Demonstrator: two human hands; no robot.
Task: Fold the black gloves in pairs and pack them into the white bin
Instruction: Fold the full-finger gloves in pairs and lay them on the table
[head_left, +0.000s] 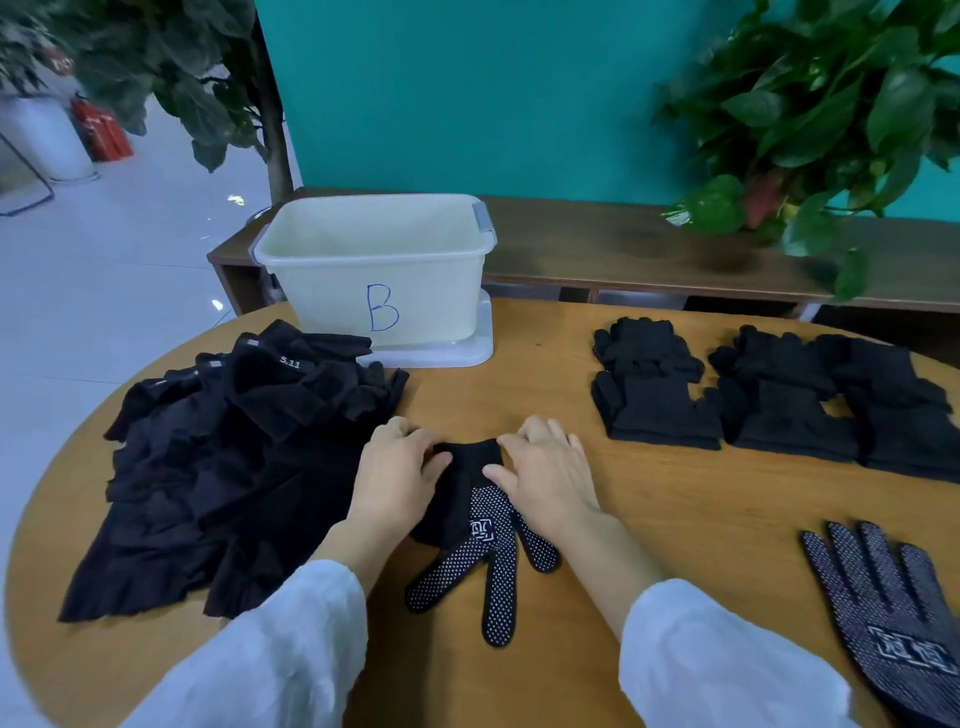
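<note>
Both hands at lower centre: left hand (397, 467) and right hand (545, 467) pinch the cuff of a dotted black glove (488, 540) with curled fingers, flat on the counter (675, 519); bare wood between it and the white bin (379, 265), upper centre, near the far edge

Round wooden table (649, 519) in front, w/ a pile of black cloth garments (218, 467) on its left side, one tag reads 5.11. Behind it a low dark wood shelf (623, 249) along a teal wall (467, 93). Leafy plant (810, 114) top right, potted tree (171, 67) top left, red fire extinguishers (101, 135) on the floor far left.
</note>
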